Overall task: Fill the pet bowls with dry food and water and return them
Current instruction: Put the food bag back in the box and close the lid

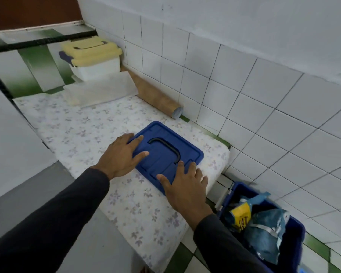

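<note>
White-tiled corner: both spread hands, left hand point(120, 157) and right hand point(185, 186), rest flat on the lid point(166, 154); leave it on the table point(83, 127) and reach for the food bag point(264, 231).

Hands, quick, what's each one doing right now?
Left hand: open, fingers flat on the blue lid, gripping nothing.
Right hand: open, fingers spread on the lid's near edge, gripping nothing.

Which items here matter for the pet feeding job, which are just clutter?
Job: blue lid under left hand and right hand; open blue bin; food bags inside.
Clutter: yellow-lidded box; cardboard tube; folded white sheet.
</note>
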### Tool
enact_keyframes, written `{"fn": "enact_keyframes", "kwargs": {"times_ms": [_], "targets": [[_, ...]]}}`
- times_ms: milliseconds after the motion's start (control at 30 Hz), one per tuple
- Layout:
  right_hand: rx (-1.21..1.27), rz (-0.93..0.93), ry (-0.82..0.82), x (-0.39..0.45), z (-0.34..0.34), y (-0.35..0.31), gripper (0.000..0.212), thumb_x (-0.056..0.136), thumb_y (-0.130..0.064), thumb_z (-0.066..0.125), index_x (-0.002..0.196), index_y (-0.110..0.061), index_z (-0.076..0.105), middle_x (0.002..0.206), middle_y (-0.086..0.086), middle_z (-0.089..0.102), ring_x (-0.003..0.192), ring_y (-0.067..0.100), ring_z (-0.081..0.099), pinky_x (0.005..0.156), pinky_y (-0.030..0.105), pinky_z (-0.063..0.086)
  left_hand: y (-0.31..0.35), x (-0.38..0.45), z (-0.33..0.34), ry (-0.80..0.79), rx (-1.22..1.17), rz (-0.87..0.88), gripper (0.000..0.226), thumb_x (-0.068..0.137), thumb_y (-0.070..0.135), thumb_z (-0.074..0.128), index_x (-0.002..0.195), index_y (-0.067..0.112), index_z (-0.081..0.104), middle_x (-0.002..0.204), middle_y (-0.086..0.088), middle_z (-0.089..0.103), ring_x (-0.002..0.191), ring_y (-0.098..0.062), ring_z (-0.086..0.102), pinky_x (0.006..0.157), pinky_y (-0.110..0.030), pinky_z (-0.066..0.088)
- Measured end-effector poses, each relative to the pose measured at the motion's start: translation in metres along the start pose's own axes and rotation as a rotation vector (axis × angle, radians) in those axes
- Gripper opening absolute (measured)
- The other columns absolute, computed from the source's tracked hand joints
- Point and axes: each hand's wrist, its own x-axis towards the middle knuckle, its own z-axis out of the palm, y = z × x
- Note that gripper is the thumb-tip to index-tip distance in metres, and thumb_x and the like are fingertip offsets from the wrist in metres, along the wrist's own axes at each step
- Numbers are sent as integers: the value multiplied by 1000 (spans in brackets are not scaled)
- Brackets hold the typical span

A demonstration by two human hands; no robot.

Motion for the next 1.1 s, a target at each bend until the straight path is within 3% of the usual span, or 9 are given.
{"fn": "enact_keyframes", "kwargs": {"times_ms": [200, 400, 567, 667, 767, 867, 967, 1000, 1100], "targets": [[-3, 57, 7, 14, 7, -14, 99, 87, -87, 14, 159, -18, 18, 166, 20, 13, 148, 41, 19, 118, 60, 21, -12, 41, 10, -83, 70, -8, 76, 100, 70, 38, 163, 29, 29, 166, -11, 30, 150, -31, 28, 123, -45, 27], [84, 92, 44, 17, 9, -20, 91, 92, -82, 22, 155, -17, 28, 166, 18, 13, 148, 40, 19, 119, 55, 24, -12, 62, 13, -45, 106, -7, 68, 99, 67, 40, 150, 23, 48, 144, -11, 53, 131, -32, 43, 106, -49, 44], [174, 136, 149, 19, 5, -18, 70, 99, -68, 32, 144, -17, 47, 160, 15, 22, 140, 36, 28, 113, 47, 32, -9, 69, 15, 8, -6, -34, 68, 97, 65, 48, 150, 24, 46, 127, -16, 48, 118, -33, 45, 97, -45, 50], [299, 159, 300, 18, 1, -6, 47, 103, -48, 47, 132, -13, 60, 151, 15, 30, 132, 32, 34, 110, 40, 35, -1, 69, 17, 33, -124, -25, 66, 96, 64, 53, 149, 25, 46, 115, -9, 41, 107, -29, 47, 89, -41, 50], [488, 223, 468, 14, -3, 10, 31, 100, -23, 56, 126, -8, 64, 143, 16, 36, 126, 27, 39, 105, 31, 36, 16, 65, 18, 19, -197, -5, 64, 97, 62, 54, 149, 26, 44, 120, -14, 46, 110, -34, 52, 90, -44, 50], [676, 322, 547, 6, -10, 31, 39, 90, -5, 59, 129, -8, 62, 139, 17, 42, 112, 17, 45, 94, 13, 31, 41, 59, 20, 14, -203, 23, 63, 99, 59, 52, 151, 25, 42, 126, -20, 53, 115, -39, 56, 93, -48, 51], [843, 309, 589, -6, -12, 59, 42, 87, 16, 57, 125, -2, 57, 137, 24, 42, 104, 24, 50, 94, 30, 46, 72, 50, 24, 15, -245, 33, 66, 100, 58, 51, 155, 25, 36, 132, -22, 53, 116, -41, 57, 95, -50, 51], [895, 313, 601, -12, -14, 71, 43, 87, 17, 56, 124, -5, 56, 136, 23, 44, 105, 28, 52, 91, 32, 46, 84, 47, 27, 10, -266, 40, 69, 100, 59, 51, 157, 24, 33, 138, -22, 52, 120, -41, 56, 99, -51, 50], [769, 389, 607, -30, -13, 109, 41, 87, 3, 56, 122, -17, 67, 132, 12, 49, 115, 25, 49, 87, 4, 33, 121, 36, 36, -9, -299, 40, 79, 101, 59, 51, 162, 16, 25, 152, -21, 46, 134, -39, 49, 110, -51, 44]]}}
